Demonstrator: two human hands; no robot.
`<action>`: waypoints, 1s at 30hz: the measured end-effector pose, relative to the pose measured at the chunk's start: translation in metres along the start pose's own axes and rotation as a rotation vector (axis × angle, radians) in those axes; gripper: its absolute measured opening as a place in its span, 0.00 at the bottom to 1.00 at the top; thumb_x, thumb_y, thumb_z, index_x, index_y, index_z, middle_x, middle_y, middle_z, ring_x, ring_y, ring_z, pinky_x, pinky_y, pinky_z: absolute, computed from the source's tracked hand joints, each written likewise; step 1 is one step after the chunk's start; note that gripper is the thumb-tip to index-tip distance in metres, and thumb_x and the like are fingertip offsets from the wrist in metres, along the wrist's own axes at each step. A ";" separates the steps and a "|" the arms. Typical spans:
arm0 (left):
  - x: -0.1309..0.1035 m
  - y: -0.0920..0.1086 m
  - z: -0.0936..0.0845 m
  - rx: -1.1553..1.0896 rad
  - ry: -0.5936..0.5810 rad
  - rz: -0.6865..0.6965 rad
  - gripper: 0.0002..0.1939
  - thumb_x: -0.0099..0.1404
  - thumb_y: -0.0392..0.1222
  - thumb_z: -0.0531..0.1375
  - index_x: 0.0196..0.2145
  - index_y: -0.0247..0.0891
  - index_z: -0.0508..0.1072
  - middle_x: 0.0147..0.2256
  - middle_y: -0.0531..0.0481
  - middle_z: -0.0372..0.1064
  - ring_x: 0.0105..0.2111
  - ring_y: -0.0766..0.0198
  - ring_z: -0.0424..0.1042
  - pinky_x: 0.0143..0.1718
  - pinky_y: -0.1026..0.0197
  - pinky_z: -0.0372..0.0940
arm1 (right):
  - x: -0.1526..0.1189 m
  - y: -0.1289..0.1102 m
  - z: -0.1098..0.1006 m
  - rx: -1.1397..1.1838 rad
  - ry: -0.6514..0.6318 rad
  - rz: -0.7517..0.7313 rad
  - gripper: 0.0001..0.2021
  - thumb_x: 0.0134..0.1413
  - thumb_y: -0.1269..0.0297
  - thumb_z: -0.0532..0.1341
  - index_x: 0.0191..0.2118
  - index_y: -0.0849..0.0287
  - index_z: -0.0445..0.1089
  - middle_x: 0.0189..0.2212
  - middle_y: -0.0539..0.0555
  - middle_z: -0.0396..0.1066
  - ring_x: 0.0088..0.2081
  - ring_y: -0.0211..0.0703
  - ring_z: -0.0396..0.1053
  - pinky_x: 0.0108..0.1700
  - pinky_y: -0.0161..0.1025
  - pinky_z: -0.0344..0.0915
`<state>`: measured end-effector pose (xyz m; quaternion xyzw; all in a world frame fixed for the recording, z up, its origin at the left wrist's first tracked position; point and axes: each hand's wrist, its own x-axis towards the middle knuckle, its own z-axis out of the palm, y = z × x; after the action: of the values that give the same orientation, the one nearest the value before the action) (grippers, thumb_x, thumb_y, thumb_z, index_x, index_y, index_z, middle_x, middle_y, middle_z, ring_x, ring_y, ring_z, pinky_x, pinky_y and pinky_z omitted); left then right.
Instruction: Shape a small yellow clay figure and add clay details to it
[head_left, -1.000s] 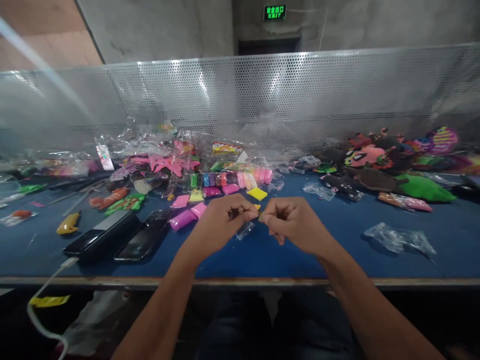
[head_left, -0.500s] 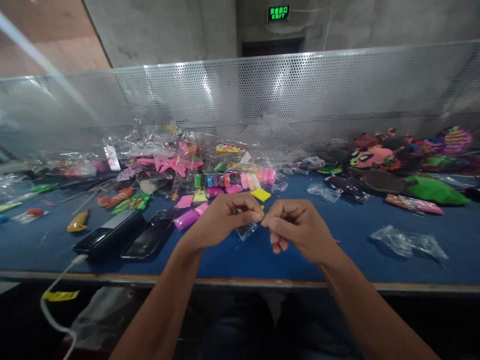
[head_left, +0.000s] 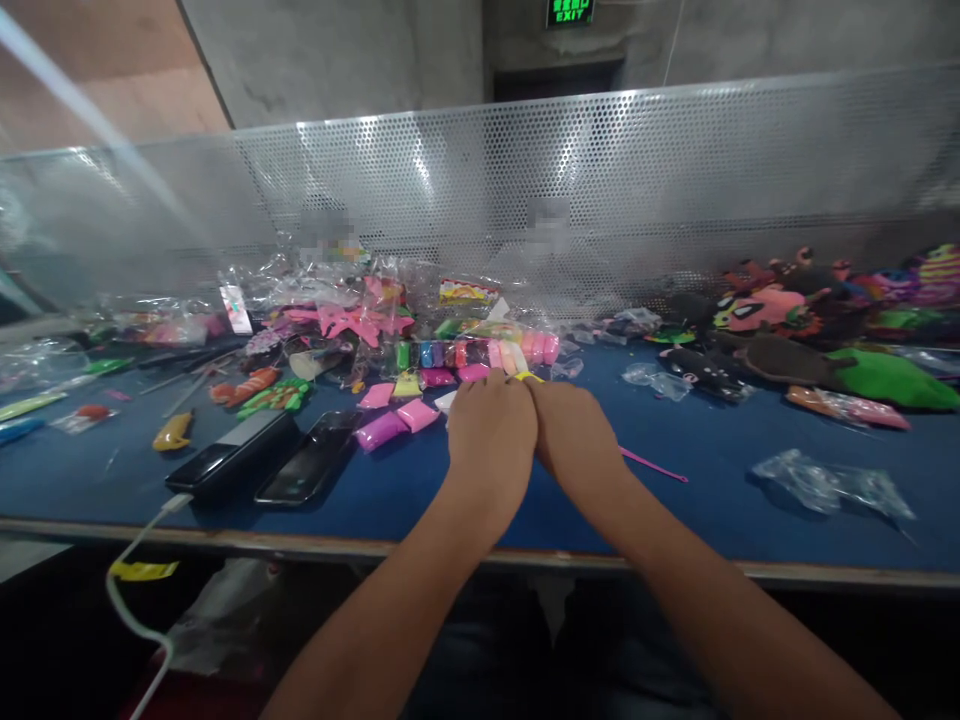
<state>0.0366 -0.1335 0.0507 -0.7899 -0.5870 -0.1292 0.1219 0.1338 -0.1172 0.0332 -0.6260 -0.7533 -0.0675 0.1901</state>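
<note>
My left hand (head_left: pixel 491 430) and my right hand (head_left: pixel 571 425) are pressed side by side over the middle of the blue table, backs upward. Their fingers curl down and away, so the fingertips and whatever they grip are hidden. A bit of yellow packet (head_left: pixel 529 377) shows just beyond the knuckles. From beside my right hand a thin pink stick (head_left: pixel 654 464) sticks out over the table. Small pink clay packets (head_left: pixel 416 415) and a purple packet (head_left: pixel 379 432) lie left of my left hand.
A phone (head_left: pixel 309 462) and a black power bank (head_left: pixel 229 455) with a white cable (head_left: pixel 139 535) lie on the left. Behind are bagged clay packs (head_left: pixel 480 352) and a pink starfish (head_left: pixel 360 322). Crumpled clear plastic (head_left: pixel 832 480) and plush toys (head_left: pixel 892 375) are on the right, a perforated screen (head_left: pixel 450 200) behind.
Both hands have moved from a fingertip pinch, slightly apart, to lying against each other, backs up, farther forward. The pink stick now shows at the right. The view has shifted slightly.
</note>
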 end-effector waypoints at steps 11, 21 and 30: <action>0.052 -0.022 0.034 -0.810 0.162 -0.103 0.18 0.67 0.30 0.50 0.46 0.35 0.76 0.41 0.42 0.76 0.34 0.62 0.76 0.37 0.59 0.70 | 0.052 0.028 0.022 -0.067 0.352 -0.111 0.12 0.62 0.73 0.50 0.42 0.64 0.71 0.35 0.62 0.76 0.31 0.42 0.70 0.29 0.35 0.52; 0.017 -0.041 0.032 -1.029 0.336 0.111 0.12 0.66 0.37 0.58 0.44 0.40 0.78 0.35 0.49 0.75 0.28 0.68 0.71 0.31 0.64 0.68 | 0.020 0.029 0.011 0.491 0.672 -0.218 0.08 0.51 0.69 0.54 0.22 0.58 0.63 0.16 0.45 0.60 0.19 0.31 0.55 0.27 0.32 0.51; -0.028 -0.032 0.009 -0.809 0.600 0.281 0.10 0.68 0.35 0.57 0.43 0.41 0.78 0.37 0.49 0.76 0.35 0.68 0.74 0.33 0.67 0.69 | -0.031 0.008 -0.018 0.934 0.497 -0.135 0.10 0.53 0.67 0.57 0.22 0.58 0.64 0.14 0.44 0.63 0.15 0.30 0.58 0.20 0.29 0.54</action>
<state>-0.0017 -0.1467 0.0334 -0.7731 -0.3179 -0.5487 -0.0142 0.1499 -0.1501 0.0371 -0.3900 -0.6741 0.1168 0.6163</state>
